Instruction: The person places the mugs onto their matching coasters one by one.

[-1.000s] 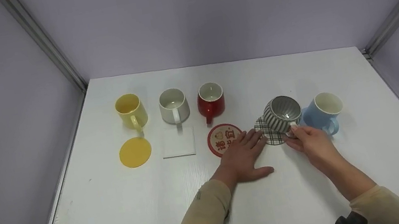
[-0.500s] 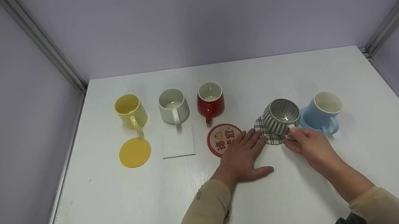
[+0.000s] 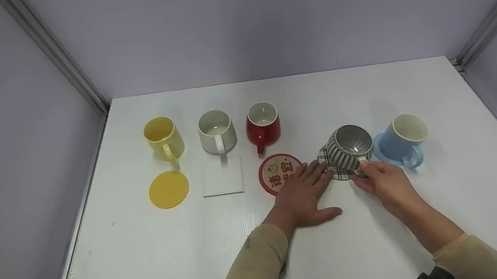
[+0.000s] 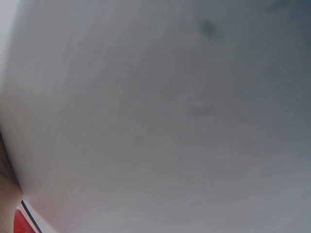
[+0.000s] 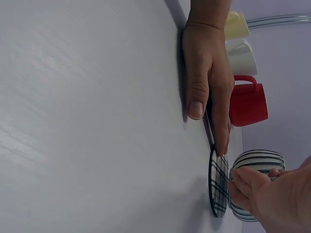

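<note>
The striped cup [image 3: 350, 147] sits over the back-right part of the plaid coaster [image 5: 218, 184], its mouth upward and its handle toward the person; whether its base touches the coaster cannot be told. The person's right hand [image 3: 388, 182], just in front and to the right of the coaster, pinches that handle between thumb and fingers, with no slack visible in the hold. Because the cup hangs from one side only, its far edge may well dip; the hand would do best to level the base before letting any weight down, and to release only once the cup sits square.

The left hand [image 3: 303, 196] grips nothing: its fingers lie straight, the tips on the coaster's left edge. That seems a sound brace against the coaster sliding, provided the fingertips stay clear of the cup's base. A slight shift forward-left would probably centre the cup better.

To the right of the coaster, close by, stands the blue mug [image 3: 403, 141] on its blue coaster [image 3: 380, 152], so the right knuckles need care on withdrawing. To its left lies the red-rimmed coaster [image 3: 275, 171], partly under the left hand; behind-left of it stands the red mug [image 3: 263, 132], safely apart.
</note>
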{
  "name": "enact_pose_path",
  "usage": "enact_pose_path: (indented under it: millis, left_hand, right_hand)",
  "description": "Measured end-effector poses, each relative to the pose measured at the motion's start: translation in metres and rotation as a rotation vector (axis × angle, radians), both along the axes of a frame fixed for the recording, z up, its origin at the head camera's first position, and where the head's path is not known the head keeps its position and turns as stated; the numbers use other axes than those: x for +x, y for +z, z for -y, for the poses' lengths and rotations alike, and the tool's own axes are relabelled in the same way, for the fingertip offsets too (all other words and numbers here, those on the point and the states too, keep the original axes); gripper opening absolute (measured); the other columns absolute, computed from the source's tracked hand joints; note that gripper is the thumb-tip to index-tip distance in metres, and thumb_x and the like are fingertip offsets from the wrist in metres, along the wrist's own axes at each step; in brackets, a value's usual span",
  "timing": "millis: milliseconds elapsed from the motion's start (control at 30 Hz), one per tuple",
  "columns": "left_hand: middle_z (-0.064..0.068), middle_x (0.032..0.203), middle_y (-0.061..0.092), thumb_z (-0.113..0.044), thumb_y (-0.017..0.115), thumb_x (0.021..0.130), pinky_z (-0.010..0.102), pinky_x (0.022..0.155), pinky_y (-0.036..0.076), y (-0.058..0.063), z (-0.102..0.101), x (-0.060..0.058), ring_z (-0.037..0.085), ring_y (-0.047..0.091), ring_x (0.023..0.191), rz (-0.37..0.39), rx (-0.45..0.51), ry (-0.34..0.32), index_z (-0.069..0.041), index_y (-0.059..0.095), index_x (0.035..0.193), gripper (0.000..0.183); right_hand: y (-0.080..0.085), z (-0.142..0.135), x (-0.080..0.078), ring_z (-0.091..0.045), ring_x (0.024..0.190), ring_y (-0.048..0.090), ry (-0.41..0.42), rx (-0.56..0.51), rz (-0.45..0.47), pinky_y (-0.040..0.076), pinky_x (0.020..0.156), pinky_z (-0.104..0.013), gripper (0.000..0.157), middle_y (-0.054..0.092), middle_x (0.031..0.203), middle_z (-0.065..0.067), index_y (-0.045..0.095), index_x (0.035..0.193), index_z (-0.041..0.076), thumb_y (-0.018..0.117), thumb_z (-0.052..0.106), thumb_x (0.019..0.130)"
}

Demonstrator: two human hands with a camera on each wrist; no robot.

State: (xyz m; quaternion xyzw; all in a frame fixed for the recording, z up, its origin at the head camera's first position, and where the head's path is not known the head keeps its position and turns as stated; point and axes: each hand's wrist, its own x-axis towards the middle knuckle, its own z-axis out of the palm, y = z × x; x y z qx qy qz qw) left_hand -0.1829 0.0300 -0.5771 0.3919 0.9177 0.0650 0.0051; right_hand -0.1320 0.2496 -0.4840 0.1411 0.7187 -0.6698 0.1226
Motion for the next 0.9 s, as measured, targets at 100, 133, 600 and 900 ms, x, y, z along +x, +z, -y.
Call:
enact_pose_path:
  millis: [100,133,600,900]
  left_hand:
    - [-0.003,0.177,0.016,-0.087,0.028,0.095,0.036,0.13,0.006,0.0001,0.0001,0.0004,0.017,0.007,0.163,0.007,0.002,0.002,-0.024,0.019,0.172,0.099]
    - [-0.003,0.177,0.016,-0.087,0.028,0.095,0.036,0.13,0.006,0.0002,0.0002,0.0004,0.017,0.007,0.163,0.009,0.004,0.002,-0.024,0.019,0.172,0.099]
    - [-0.004,0.178,0.013,-0.087,0.027,0.095,0.036,0.13,0.005,0.0004,-0.0006,0.0011,0.017,0.006,0.164,0.009,-0.006,0.004,-0.025,0.016,0.172,0.1]
    - [-0.003,0.177,0.016,-0.087,0.028,0.095,0.036,0.13,0.007,0.0014,-0.0018,0.0015,0.017,0.008,0.163,-0.013,-0.001,-0.002,-0.024,0.018,0.172,0.099]
  right_hand:
    - [-0.0007,-0.0001,0.0007,-0.041,0.144,0.049,0.003,-0.006,-0.002,0.048,0.109,-0.033,0.051,0.041,0.154,-0.035,0.039,0.149,-0.019,0.039,0.021,0.117]
    - [-0.001,-0.0004,0.0008,-0.041,0.144,0.049,0.005,-0.002,0.0,0.048,0.109,-0.033,0.052,0.041,0.154,-0.035,0.039,0.149,-0.019,0.039,0.022,0.117]
    - [-0.0055,0.0004,0.0003,-0.038,0.145,0.049,0.012,0.013,0.032,0.048,0.109,-0.031,0.054,0.042,0.156,-0.034,0.038,0.152,-0.016,0.038,0.025,0.118]
    - [-0.0069,0.0021,0.0014,-0.039,0.144,0.049,-0.007,0.009,0.02,0.048,0.108,-0.033,0.052,0.041,0.157,-0.035,0.038,0.152,-0.017,0.04,0.022,0.117]
